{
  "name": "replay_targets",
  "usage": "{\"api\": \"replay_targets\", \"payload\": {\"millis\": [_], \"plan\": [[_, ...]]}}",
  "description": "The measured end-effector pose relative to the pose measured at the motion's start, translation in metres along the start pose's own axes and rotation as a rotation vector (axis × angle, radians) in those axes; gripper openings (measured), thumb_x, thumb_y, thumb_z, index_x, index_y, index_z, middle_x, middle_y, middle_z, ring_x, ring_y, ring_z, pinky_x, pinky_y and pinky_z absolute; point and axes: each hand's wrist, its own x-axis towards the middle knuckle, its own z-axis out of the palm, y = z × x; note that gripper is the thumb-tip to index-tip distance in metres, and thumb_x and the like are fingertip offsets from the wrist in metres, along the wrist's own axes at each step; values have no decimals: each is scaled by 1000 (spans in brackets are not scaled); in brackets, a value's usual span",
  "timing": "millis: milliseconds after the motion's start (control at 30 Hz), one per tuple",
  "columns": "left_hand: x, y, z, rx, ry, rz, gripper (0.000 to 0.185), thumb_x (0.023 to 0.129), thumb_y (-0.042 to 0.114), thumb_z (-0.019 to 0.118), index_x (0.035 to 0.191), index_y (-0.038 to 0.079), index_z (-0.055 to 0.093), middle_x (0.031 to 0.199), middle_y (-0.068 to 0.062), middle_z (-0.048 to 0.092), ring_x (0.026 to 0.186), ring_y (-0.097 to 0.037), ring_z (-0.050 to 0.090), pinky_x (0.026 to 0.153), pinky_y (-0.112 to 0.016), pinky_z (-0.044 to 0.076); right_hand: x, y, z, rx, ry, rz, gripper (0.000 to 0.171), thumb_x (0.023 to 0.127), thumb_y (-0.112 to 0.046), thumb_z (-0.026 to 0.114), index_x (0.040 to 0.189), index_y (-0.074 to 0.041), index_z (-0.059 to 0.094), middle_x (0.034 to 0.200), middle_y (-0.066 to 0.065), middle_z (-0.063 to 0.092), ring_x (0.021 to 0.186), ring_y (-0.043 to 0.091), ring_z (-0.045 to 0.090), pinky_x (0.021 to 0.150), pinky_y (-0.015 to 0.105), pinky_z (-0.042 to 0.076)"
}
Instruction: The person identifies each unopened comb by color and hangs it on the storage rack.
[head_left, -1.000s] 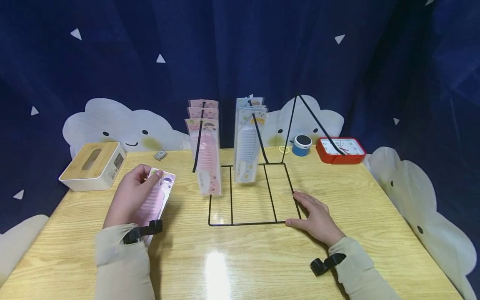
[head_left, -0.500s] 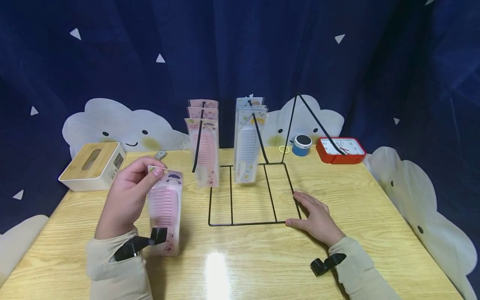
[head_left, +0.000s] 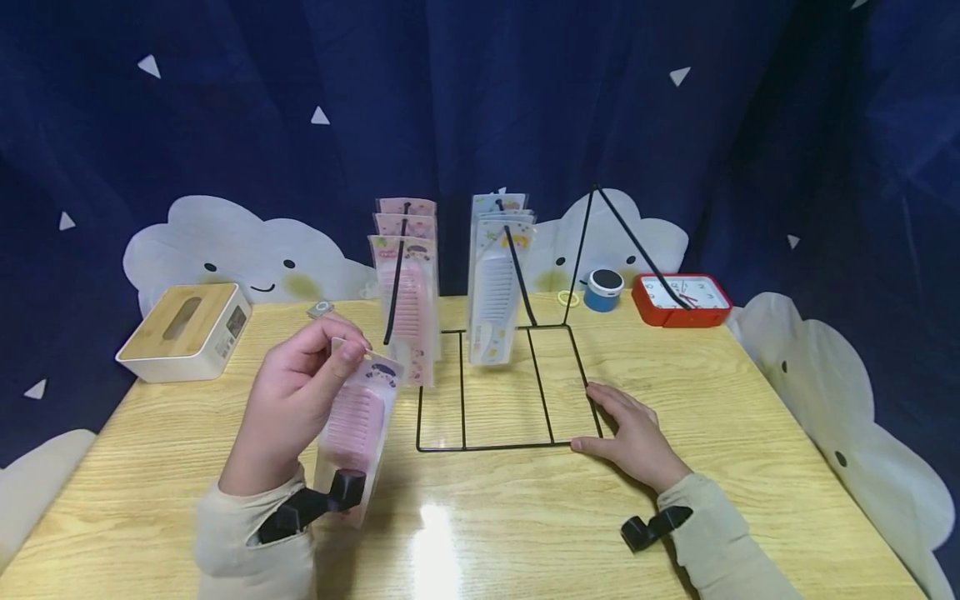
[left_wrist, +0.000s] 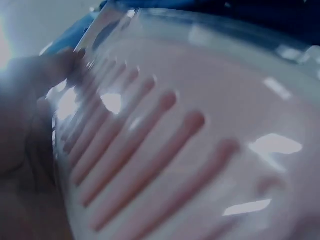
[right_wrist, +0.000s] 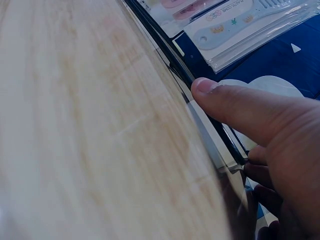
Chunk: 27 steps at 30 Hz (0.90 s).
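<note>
My left hand [head_left: 288,408] pinches the top of a pink comb [head_left: 356,425] in a clear, card-topped pack, left of a black wire rack [head_left: 510,447]. The pack hangs down, slightly tilted, and the wrist camera overlaps its lower part. In the left wrist view, the comb's teeth [left_wrist: 145,165] fill much of the picture. Several packed pink combs [head_left: 422,312] hang from the rack's left hook, and several packed blue combs [head_left: 493,287] from the middle one. My right hand [head_left: 633,435] rests at the rack's front right corner, its thumb [right_wrist: 235,102] on the front bar and fingers by the side bar.
The rack's right hook [head_left: 637,246] bears nothing. Behind it stand a red clock [head_left: 660,315], a blue-and-white speaker [head_left: 602,296] and a yellow ring [head_left: 567,298]. A tissue box [head_left: 176,333] and a small grey clip-like item [head_left: 320,309] lie at the left.
My left hand has moved right, nearer the rack, and the held pack has turned to show its front, then tilted. The front hanging pink pack has swung slightly. My right hand has stayed put.
</note>
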Motion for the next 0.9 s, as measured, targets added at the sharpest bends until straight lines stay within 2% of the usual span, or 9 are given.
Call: {"api": "replay_targets", "payload": {"millis": [200,367,600,767,900], "plan": [[2,1,17,-11,110,47,7,97,-4,60,96,-6,66,92,-3,63,79,-16,54,63,-24,42,1,0,0,-5,-5,5,97,77,-51,83,150,-1,43,155,20,41,143,40,33,109,60,18],[2,1,25,-5,145,61,7,96,-2,62,95,-8,66,92,-2,63,80,-15,55,64,-23,44,0,-1,0,-3,-9,8,97,78,-50,83,150,-1,43,155,20,40,143,40,33,110,60,18],[2,6,32,-13,199,125,18,96,8,67,93,-10,65,90,-5,63,82,-16,56,65,-21,44,1,0,0,-3,-5,1,97,78,-52,82,151,-2,43,155,20,40,143,40,33,109,60,18],[2,7,39,1,217,125,23,96,10,67,93,-13,63,91,-4,64,80,-14,56,64,-21,44,1,1,1,-5,-7,5,97,78,-53,82,151,-2,43,155,20,40,144,40,32,109,60,18],[2,8,40,52,251,124,21,96,9,67,94,-12,64,92,-2,65,80,-14,56,64,-20,43,1,2,1,-10,-6,4,97,78,-53,81,151,-2,43,155,19,40,144,39,33,109,60,18]]}}
